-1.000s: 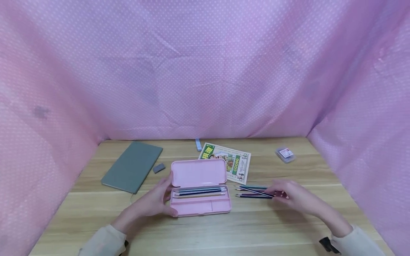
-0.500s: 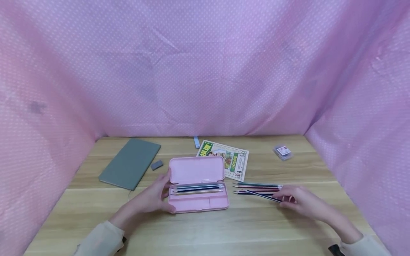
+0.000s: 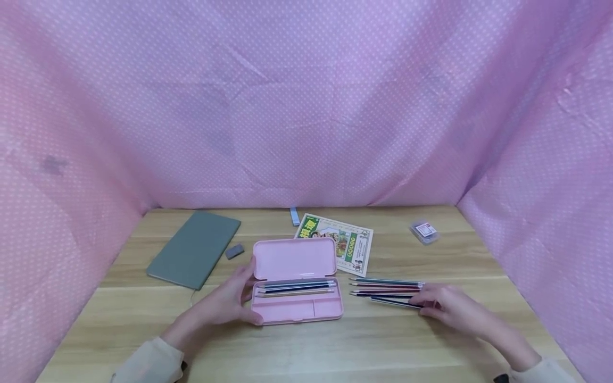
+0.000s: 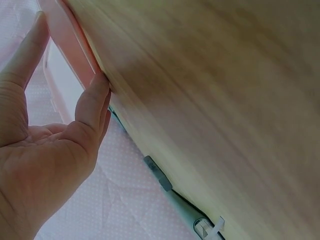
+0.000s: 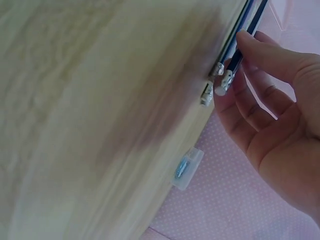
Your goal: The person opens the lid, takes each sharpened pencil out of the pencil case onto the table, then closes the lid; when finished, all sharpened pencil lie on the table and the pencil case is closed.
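An open pink pencil case (image 3: 297,311) lies on the table with several pencils (image 3: 297,289) in its back compartment. My left hand (image 3: 227,300) holds the case's left end, thumb at the front corner and fingers at the back; its side wall (image 4: 75,42) runs between them in the left wrist view. Right of the case, several loose pencils (image 3: 385,285) lie side by side. With thumb and fingers my right hand (image 3: 447,306) pinches a dark striped pencil (image 3: 395,302) near its eraser end; the right wrist view shows this pencil (image 5: 240,55) beside other eraser tips (image 5: 206,95).
Behind the case lies a printed booklet (image 3: 356,250), partly covered by the lid. A grey-green notebook (image 3: 193,250) and a grey eraser (image 3: 234,251) are to the left. A small clear box (image 3: 424,232) sits at the back right, and a light blue strip (image 3: 294,216) at the back edge.
My right hand has drawn the pinched pencil to the right and toward me. It no longer crosses the other pencils and lies nearly parallel on their near side. The left hand stays on the case.
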{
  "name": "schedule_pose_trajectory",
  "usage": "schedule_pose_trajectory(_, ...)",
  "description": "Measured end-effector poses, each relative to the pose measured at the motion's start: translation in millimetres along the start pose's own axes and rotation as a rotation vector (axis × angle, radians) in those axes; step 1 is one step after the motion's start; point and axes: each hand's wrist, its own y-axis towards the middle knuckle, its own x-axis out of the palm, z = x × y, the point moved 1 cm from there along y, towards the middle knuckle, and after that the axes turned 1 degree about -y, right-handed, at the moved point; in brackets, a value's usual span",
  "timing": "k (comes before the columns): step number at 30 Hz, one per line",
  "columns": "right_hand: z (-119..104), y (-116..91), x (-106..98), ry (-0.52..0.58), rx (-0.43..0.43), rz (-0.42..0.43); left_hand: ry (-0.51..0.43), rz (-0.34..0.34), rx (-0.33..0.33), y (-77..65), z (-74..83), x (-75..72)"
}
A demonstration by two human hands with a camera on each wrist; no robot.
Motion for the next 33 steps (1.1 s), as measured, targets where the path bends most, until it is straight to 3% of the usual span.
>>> schedule_pose_trajectory(5,0.4,1.5,4.0,-0.042,-0.034,0.007,-0.002,0.002,-0.014,-0.7,1.3,2.1)
schedule_pose_trajectory(13,-1.6,3.4,6.1,-0.029,0.023,-0.016,-0.012,-0.013,-0.025,-0.2,0.5,3.0)
schedule_pose_trajectory(33,-4.5,20.3,10.8,-0.082,0.027,-0.007,0.028,-0.008,-0.068,1.7,1.1,0.5)
